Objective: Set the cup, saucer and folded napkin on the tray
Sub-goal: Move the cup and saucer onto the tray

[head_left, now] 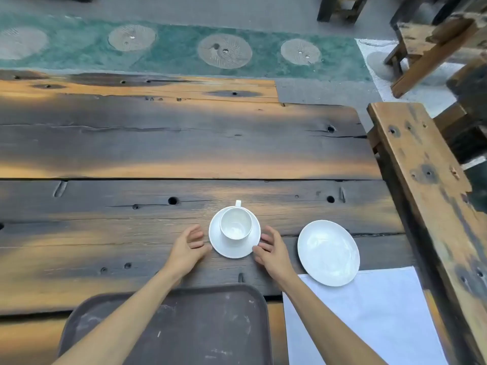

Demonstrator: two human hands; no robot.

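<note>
One white cup (236,227) is sitting upright and empty on one white saucer (234,250), its handle pointing away from the person. The pair is resting on the dark wooden table (163,143), just beyond the far edge of the tray (210,325). No writing or brand mark is showing on either piece.

The left hand (189,247) is curving in at the saucer's left rim, fingers spread and holding nothing; whether its fingertips are touching the rim cannot be told. The right hand (271,250) is mirroring it at the right rim, also spread and holding nothing, with its fingertips at the saucer's edge.

To the right, one more white plate (328,252) is lying empty, its near edge overlapping the far edge of one white napkin (369,320), which is lying flat on the table beside the tray. The one dark tray is sitting nearest the person, scuffed, with only the two forearms crossing above it. No label is visible on it.

Along the table's right side one wooden bench (427,185) is standing.
</note>
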